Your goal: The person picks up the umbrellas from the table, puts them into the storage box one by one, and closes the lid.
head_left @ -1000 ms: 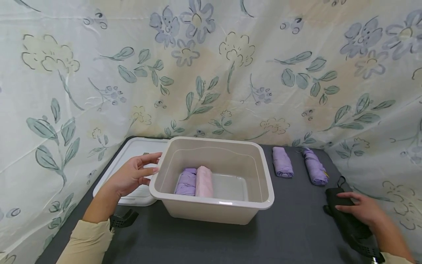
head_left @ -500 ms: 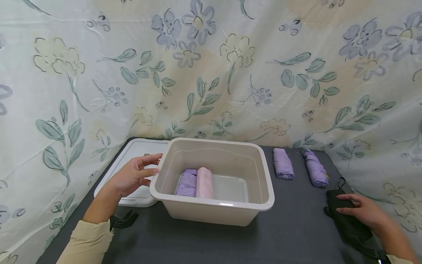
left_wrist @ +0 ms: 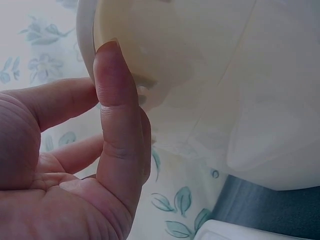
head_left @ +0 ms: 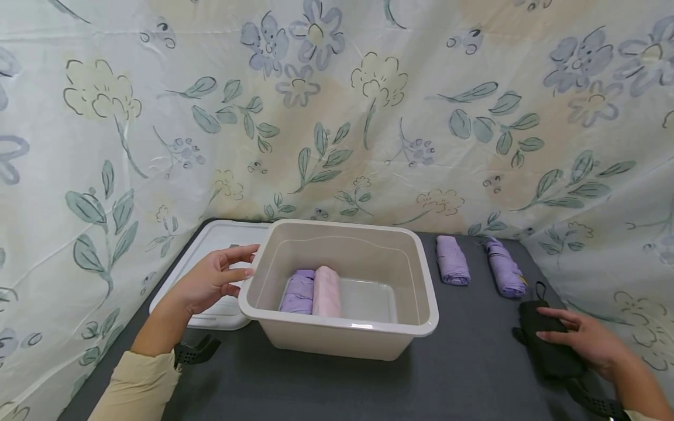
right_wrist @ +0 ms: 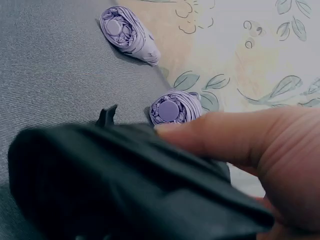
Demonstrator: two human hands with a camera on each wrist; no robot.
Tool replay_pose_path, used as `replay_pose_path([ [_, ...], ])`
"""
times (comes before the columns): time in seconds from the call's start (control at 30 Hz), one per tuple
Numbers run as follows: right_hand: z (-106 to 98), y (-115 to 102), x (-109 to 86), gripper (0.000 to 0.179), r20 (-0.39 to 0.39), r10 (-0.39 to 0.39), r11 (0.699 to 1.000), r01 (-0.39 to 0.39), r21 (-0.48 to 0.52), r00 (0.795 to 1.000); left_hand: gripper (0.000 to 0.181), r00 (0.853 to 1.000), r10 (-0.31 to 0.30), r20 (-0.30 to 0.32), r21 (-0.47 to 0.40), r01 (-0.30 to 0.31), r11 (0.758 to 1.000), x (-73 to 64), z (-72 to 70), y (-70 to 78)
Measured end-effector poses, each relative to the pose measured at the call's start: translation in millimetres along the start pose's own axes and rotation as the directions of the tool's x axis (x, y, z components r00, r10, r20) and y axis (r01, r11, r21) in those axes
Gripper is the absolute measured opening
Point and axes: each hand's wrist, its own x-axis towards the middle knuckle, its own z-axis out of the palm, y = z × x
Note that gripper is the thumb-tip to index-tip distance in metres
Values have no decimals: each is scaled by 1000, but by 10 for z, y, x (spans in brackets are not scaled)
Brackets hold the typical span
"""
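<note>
A beige plastic bin (head_left: 337, 336) stands mid-table, holding a purple rolled bundle (head_left: 299, 292) and a pink one (head_left: 326, 292). At the bin's left rim is my left hand (head_left: 213, 280); its thumb (left_wrist: 117, 100) lies against the outer wall in the left wrist view, and some fingertips are hidden. My right hand (head_left: 590, 336) grips a black folded umbrella (head_left: 547, 345) with a wrist loop, at the table's right side. In the right wrist view the thumb (right_wrist: 200, 132) presses on its dark cloth.
Two purple folded umbrellas (head_left: 451, 260) (head_left: 504, 266) lie right of the bin, beyond my right hand. A white lid (head_left: 195, 292) lies behind my left hand. A floral curtain (head_left: 337, 146) borders the dark table (head_left: 463, 362) at back and sides.
The black umbrella has shifted slightly in my right hand, its near end swinging left and its loop now standing up. My left hand and the bin stay in place.
</note>
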Motion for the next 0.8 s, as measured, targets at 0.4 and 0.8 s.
replay_pose_path([
  [0.4,122,-129,-31,88,-20,-89,986,91,140,996,64,1000,1,6,2,-1,1000,22,-22,30],
  [0.8,347,-714,-201,86,-114,-173,947,197,254,978,65,1000,-23,-14,-25,22,999,38,-32,55],
])
